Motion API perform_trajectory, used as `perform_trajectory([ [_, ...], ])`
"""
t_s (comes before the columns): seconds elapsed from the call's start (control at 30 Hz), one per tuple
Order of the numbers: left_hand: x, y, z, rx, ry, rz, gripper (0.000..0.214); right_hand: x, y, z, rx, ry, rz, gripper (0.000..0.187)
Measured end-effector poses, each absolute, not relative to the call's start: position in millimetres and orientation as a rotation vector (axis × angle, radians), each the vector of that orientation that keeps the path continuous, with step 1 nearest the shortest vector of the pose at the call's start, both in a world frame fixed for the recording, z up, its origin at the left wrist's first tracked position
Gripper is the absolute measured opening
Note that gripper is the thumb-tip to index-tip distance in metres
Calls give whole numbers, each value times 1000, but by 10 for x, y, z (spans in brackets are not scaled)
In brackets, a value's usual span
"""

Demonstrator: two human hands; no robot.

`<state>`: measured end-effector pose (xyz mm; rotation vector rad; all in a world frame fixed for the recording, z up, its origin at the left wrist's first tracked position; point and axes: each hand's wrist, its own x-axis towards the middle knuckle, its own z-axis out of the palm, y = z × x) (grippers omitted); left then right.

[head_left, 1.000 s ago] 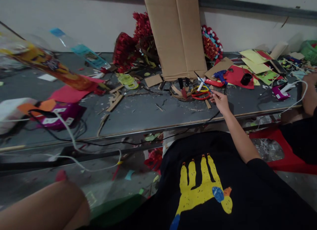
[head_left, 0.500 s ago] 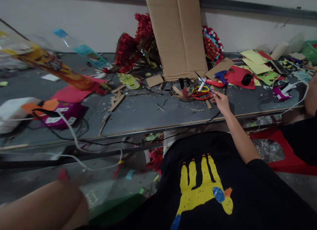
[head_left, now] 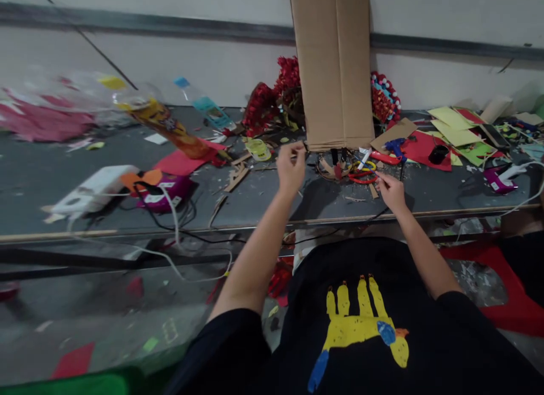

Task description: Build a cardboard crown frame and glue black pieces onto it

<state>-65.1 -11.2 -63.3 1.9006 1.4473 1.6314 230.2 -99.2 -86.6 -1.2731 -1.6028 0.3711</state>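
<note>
Desk: What do you have on the head feed?

Me: I'm reading the clock from the front of the black shirt [head_left: 361, 355], 12 straight ahead. The right hand [head_left: 391, 192] sits between 1 and 2, its fingers pinched on a slim tool [head_left: 372, 170] — a brush, perhaps, but too thin to be sure. The tool lies at about 1, by some red and yellow loops [head_left: 359, 179].

Desk: And the left?

Me: The left hand [head_left: 291, 169] is at 11, fingers curled in towards the thumb, right by the lower corner of the cardboard panel [head_left: 338, 72], which stands at 12 on the bench [head_left: 250, 205]. I can't tell whether the fingertips touch it or grip anything.

Desk: Which step would you call this?

Me: Getting set, I'd judge: tool in hand, free hand at the panel's edge. I see no mark on the panel's face.

Desk: What does the next move call for?

Me: In my view, a firm left hold on that corner and a light right grip — plus care around the dark pot [head_left: 438, 153], between 1 and 2, farther out on red paper [head_left: 423, 145].
</note>
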Motion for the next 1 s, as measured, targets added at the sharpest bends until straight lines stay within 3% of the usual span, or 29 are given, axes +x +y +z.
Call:
perform_trajectory([
  [0.17, -544, -92, -937, 1949, 1583, 1439, 35, 2272, -1066, -790, -1282, -1828, 108, 35],
  [0.37, -493, -140, -886, 2110, 1557, 1188, 38, 2219, -1083, -783, -1310, -1930, -71, 35],
  [1.0, -451, -274, -718, 2189, 1649, 1119, 32, 2275, -1255, -306, -1422, -2045, -396, 38],
])
